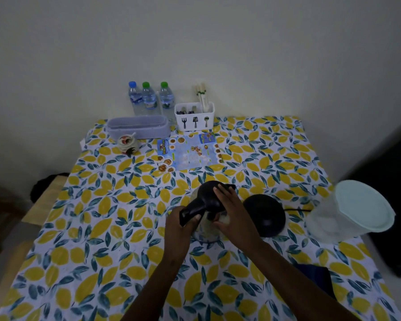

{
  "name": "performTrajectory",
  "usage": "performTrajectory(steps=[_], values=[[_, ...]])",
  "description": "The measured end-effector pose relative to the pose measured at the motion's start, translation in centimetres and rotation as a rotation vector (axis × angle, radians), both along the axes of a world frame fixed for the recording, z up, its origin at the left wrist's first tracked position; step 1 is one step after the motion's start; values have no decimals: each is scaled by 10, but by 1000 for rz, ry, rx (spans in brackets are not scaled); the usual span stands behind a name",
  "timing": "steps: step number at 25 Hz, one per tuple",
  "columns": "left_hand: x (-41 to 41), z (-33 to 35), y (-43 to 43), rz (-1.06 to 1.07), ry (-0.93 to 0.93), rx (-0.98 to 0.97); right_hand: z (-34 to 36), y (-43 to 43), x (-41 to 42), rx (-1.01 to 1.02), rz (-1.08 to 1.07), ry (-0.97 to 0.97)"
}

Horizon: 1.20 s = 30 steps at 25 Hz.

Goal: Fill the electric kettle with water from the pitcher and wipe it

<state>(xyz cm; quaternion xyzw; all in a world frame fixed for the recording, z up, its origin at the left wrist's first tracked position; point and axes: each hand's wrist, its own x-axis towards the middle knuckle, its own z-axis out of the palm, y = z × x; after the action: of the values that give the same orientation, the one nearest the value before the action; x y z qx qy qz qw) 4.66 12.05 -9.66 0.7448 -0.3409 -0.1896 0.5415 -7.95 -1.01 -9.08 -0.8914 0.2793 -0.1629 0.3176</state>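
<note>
Kettle (208, 205) stands off its base (265, 214), just left of it; left hand (183, 223) grips the handle, right hand (232, 209) closes over lid and body, seemingly steadying it. Pitcher (347, 212) waits beyond the base.

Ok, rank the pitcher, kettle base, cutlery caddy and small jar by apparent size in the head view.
1. Pitcher, though nearness may inflate it.
2. Kettle base and cutlery caddy: too alike to rank.
3. Small jar.
</note>
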Motion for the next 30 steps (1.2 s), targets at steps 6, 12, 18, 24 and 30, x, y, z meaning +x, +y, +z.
performTrajectory(steps=[6, 12, 18, 24, 30], values=[[-16, 21, -43, -155, 40, -2, 22, -16, -38, -77, -205, -20], [-43, 32, -111, -322, 72, 77, 37, -53, -83, -135, -429, -18], [-56, 21, -149, -408, 93, 124, 26, -74, -103, -121, -517, 40], [-50, 7, -143, -426, 73, 182, 8, -64, -98, -173, -512, 45], [-56, 5, -139, -400, -88, 145, 6, -64, -101, -205, -474, 50]])
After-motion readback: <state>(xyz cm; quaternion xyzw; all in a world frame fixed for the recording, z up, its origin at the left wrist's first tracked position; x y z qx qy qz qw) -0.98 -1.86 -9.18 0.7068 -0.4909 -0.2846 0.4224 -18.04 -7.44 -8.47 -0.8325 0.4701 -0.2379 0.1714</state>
